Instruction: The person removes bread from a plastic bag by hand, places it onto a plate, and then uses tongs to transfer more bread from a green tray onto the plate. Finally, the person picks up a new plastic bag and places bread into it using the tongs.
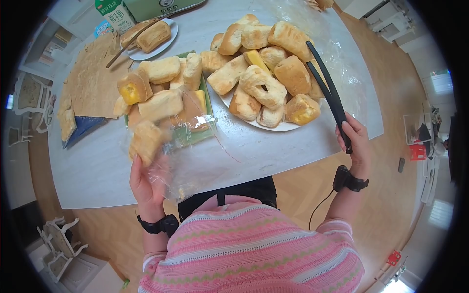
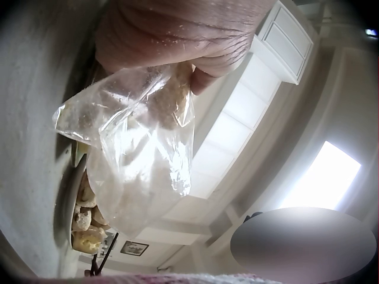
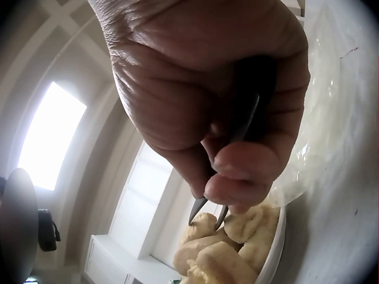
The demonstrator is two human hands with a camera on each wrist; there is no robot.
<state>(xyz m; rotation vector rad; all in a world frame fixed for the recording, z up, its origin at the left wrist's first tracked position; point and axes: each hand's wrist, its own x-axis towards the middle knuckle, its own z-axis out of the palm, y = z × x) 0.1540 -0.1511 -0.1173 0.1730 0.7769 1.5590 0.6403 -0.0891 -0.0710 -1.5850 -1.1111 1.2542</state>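
Note:
My left hand [image 1: 149, 183] grips a clear plastic bag [image 2: 142, 160] together with a pale piece of bread [image 1: 146, 139] at the table's front edge. Loose film from the bag trails to the right, in front of a green tray [image 1: 207, 119] piled with bread. Black tongs [image 1: 332, 97] are held by their near end in my right hand [image 1: 359, 139]. The tips of the tongs reach the right side of a bread heap [image 1: 264, 88] on a white plate [image 1: 273, 128]. In the right wrist view the two tong arms [image 3: 198, 210] stand slightly apart over the bread.
Brown paper [image 1: 95, 73] lies at the left, over a blue packet [image 1: 85, 128]. At the back stand a small plate [image 1: 171, 41] with bread and brown tongs [image 1: 117, 56], a milk carton [image 1: 115, 14] and a green appliance [image 1: 156, 7]. Clear plastic film [image 1: 349, 73] spreads along the right.

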